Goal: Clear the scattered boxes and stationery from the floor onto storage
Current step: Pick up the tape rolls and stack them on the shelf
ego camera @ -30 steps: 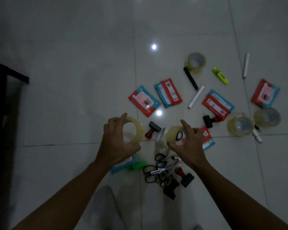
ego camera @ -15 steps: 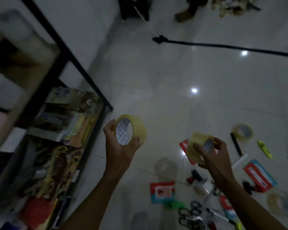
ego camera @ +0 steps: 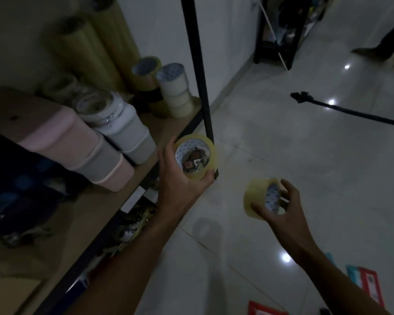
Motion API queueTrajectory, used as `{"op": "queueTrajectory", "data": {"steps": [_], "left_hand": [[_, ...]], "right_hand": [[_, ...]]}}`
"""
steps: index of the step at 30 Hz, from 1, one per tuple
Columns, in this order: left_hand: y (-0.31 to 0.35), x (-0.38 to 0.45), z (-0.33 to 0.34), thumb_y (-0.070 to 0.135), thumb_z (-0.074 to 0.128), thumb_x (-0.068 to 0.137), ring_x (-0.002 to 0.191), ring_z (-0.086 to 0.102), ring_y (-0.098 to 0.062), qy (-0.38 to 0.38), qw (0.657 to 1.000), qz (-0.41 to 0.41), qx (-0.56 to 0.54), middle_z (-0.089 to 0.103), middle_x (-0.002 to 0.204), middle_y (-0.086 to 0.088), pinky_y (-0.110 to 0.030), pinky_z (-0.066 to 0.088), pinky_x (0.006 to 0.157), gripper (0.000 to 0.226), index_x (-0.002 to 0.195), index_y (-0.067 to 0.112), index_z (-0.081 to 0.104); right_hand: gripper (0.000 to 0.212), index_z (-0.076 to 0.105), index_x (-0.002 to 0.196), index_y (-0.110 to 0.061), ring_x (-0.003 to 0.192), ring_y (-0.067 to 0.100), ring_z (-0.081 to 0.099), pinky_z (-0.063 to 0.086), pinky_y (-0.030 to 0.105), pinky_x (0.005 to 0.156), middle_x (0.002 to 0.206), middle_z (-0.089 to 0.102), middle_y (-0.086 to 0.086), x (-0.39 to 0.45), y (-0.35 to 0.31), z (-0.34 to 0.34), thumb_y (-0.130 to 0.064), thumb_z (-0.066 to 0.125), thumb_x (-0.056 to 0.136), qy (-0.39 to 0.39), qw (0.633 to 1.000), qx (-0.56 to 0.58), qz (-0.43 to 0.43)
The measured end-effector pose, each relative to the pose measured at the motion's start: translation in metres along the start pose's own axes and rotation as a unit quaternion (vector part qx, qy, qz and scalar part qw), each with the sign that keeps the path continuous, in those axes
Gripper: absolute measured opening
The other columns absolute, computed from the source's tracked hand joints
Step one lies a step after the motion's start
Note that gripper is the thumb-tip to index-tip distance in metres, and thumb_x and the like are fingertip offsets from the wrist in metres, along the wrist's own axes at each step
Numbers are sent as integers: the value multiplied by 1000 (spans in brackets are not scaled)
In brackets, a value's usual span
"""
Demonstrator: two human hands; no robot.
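Left hand [ego camera: 180,178] has its fingers wrapped around a clear tape roll [ego camera: 197,159], held right at the front edge of the wooden shelf [ego camera: 159,130], by the black upright post [ego camera: 198,71]. Right hand [ego camera: 284,210] grips a second tape roll [ego camera: 257,196] out over the tiled floor [ego camera: 305,155]. More stacked tape rolls [ego camera: 173,87] sit on the shelf, and a red-and-teal packet [ego camera: 364,280] lies on the floor bottom right.

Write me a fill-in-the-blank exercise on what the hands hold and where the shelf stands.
1. Each hand holds a yellowish roll of ____.
2. The left hand holds its roll beside the ____ upright post of the wooden shelf.
3. The shelf stands on the person's ____ side.
4. The right hand holds its roll over the tiled ____.

Missing: tape; black; left; floor
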State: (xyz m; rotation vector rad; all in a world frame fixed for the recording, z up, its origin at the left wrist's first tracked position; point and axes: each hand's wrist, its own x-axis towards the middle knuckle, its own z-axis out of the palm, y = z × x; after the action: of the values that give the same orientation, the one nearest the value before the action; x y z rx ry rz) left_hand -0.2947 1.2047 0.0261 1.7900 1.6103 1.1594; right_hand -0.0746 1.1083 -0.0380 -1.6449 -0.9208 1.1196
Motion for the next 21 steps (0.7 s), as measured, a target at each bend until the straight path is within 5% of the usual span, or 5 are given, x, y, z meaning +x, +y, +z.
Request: {"op": "queueTrajectory", "data": {"steps": [5,11,21], "left_hand": [[-5,45,2,53,75,66,124,48,-20,7,998,17,65,46,135,-1,-44,49,100,97,147,19,33],[-17,88,10,49,74,72,123,46,-22,4,993,-1,117,38,139,-6,-37,48,95,92,148,19,31],[-47,127,22,49,67,81,130,37,-39,-21,973,-99,209,27,145,-13,-45,44,97,90,150,16,19]], "right_hand": [[100,28,153,-21,118,5,45,46,22,92,146,41,-4,31,-35,31,-30,88,72,-18,1000,-8,-22],[98,29,151,-27,122,4,45,47,31,100,137,38,-14,65,-58,47,-35,87,72,-55,995,-48,-65],[103,25,154,-21,126,4,44,42,10,93,140,35,-10,102,-61,83,-34,88,73,-118,986,-70,-98]]}}
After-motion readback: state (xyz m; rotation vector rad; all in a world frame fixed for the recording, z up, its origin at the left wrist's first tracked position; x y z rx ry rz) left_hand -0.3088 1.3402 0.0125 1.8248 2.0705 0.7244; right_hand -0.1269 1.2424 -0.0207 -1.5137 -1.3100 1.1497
